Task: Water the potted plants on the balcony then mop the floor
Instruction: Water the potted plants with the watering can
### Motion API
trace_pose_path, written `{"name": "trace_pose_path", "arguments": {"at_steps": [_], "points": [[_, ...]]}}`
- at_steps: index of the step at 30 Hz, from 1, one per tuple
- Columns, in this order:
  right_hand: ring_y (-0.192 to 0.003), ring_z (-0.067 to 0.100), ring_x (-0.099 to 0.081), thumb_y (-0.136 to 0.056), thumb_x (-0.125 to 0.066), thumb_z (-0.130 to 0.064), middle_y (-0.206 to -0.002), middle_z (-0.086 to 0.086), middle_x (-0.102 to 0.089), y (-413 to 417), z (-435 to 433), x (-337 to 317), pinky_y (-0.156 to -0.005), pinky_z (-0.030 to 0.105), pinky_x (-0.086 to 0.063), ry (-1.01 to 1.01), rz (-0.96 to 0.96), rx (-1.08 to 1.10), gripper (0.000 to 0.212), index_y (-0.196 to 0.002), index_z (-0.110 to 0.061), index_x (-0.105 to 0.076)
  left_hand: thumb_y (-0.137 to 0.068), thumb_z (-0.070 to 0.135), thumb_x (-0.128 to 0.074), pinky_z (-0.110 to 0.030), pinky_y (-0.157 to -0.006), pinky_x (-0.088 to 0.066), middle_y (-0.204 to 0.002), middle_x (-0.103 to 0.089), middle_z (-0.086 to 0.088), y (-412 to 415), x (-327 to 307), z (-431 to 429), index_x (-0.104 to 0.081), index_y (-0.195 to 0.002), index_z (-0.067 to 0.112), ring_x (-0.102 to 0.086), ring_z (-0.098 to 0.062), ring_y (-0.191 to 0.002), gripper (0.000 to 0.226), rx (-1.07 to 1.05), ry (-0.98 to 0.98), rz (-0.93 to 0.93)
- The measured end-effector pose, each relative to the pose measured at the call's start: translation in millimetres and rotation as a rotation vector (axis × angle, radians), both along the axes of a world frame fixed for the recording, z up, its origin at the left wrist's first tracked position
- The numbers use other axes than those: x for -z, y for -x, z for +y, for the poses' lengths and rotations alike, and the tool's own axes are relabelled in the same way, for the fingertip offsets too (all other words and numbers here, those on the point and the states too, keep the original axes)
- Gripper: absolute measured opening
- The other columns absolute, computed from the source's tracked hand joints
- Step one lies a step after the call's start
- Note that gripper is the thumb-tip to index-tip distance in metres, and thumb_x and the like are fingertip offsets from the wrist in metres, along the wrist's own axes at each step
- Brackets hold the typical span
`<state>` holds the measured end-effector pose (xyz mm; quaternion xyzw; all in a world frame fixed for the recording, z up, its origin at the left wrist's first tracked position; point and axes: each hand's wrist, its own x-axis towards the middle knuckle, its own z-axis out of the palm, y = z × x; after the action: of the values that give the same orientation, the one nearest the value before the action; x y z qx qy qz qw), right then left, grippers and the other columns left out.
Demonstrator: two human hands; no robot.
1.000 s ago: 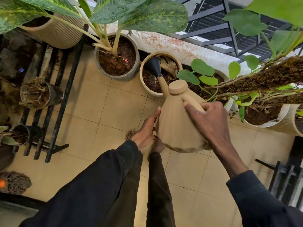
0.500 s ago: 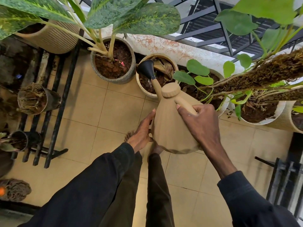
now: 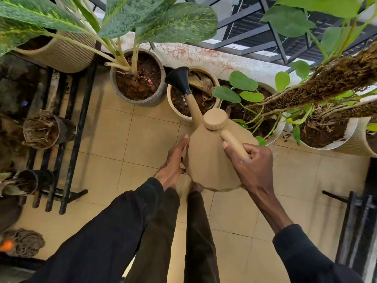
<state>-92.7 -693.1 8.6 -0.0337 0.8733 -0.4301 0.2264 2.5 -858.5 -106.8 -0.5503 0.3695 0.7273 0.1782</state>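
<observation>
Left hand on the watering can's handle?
No, the left hand presses flat on the side of the watering can; the right hand grips the handle.

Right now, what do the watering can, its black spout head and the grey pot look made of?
The watering can: matte tan, faceted walls, likely moulded plastic, possibly coated metal; spout head: smooth black, faint sheen, probably plastic; grey pot: rough speckled wall, looks like concrete or stone-effect ceramic.
</observation>
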Motion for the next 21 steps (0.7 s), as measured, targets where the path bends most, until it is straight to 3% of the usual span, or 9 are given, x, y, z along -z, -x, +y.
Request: {"name": "trace_pose_path", "arguments": {"at_steps": [3, 8, 13, 16, 18, 19, 21], "points": [[-0.074, 0.015, -0.071, -0.081, -0.074, -0.052, -0.080, 0.006, -0.072, -7, 5, 2, -0.053, 0.010, -0.049, 0.059, 0.005, -0.001, 0.048, -0.086, -0.004, -0.077, -0.091, 0.070, -0.054, -0.062, -0.107, -0.045, -0.133, -0.061, -0.003, 0, 3, -6, -0.058, -0.139, 0.030, -0.054, -0.032, -0.123, 0.062, 0.010, -0.008, -0.004], [-0.069, 0.019, -0.069, -0.084, -0.078, -0.057, -0.076, 0.012, -0.069, -14, 13, 4, -0.052, 0.018, -0.052, 0.093, 0.044, -0.007, 0.056, -0.082, -0.001, -0.075, -0.088, 0.074, -0.057, -0.059, -0.108, -0.046, -0.134, -0.064, -0.007, 1, 6, -22, -0.057, -0.141, 0.029, -0.058, -0.031, -0.123, 0.070, 0.046, -0.089, 0.041], [-0.059, 0.025, -0.059, -0.083, -0.072, -0.054, -0.066, 0.014, -0.061, -20, 19, 1, -0.044, 0.040, -0.047, 0.153, 0.073, 0.011, 0.054, -0.074, 0.000, -0.072, -0.076, 0.079, -0.069, -0.050, -0.103, -0.053, -0.129, -0.072, -0.008, 2, 10, -28, -0.065, -0.134, 0.032, -0.068, -0.028, -0.122, 0.075, -0.031, -0.235, 0.095], [-0.053, 0.015, -0.051, -0.084, -0.071, -0.051, -0.060, 0.002, -0.054, -18, 24, -3, -0.043, 0.026, -0.040, 0.189, 0.065, 0.001, 0.046, -0.068, -0.008, -0.070, -0.075, 0.074, -0.075, -0.048, -0.100, -0.056, -0.130, -0.072, -0.010, 1, 12, -26, -0.063, -0.136, 0.032, -0.069, -0.027, -0.120, 0.075, -0.074, -0.286, 0.122], [-0.052, 0.008, -0.047, -0.085, -0.070, -0.050, -0.057, -0.008, -0.049, -14, 27, -7, -0.048, 0.014, -0.035, 0.212, 0.028, -0.014, 0.034, -0.063, -0.025, -0.064, -0.075, 0.069, -0.079, -0.048, -0.099, -0.057, -0.128, -0.072, -0.010, 1, 13, -22, -0.063, -0.136, 0.030, -0.070, -0.028, -0.119, 0.074, -0.092, -0.283, 0.118], [-0.052, 0.006, -0.046, -0.085, -0.069, -0.049, -0.056, -0.011, -0.048, -10, 28, -8, -0.049, 0.013, -0.034, 0.222, -0.002, -0.037, 0.029, -0.061, -0.034, -0.061, -0.074, 0.067, -0.081, -0.047, -0.097, -0.058, -0.126, -0.073, -0.010, 1, 13, -21, -0.064, -0.135, 0.030, -0.071, -0.027, -0.117, 0.073, -0.103, -0.275, 0.112], [-0.051, 0.006, -0.045, -0.084, -0.066, -0.052, -0.054, -0.013, -0.049, -4, 30, -9, -0.050, 0.017, -0.035, 0.225, -0.067, -0.092, 0.031, -0.058, -0.036, -0.061, -0.074, 0.064, -0.083, -0.045, -0.092, -0.059, -0.125, -0.074, -0.009, 0, 15, -20, -0.065, -0.133, 0.030, -0.073, -0.026, -0.113, 0.070, -0.130, -0.269, 0.115]]}}
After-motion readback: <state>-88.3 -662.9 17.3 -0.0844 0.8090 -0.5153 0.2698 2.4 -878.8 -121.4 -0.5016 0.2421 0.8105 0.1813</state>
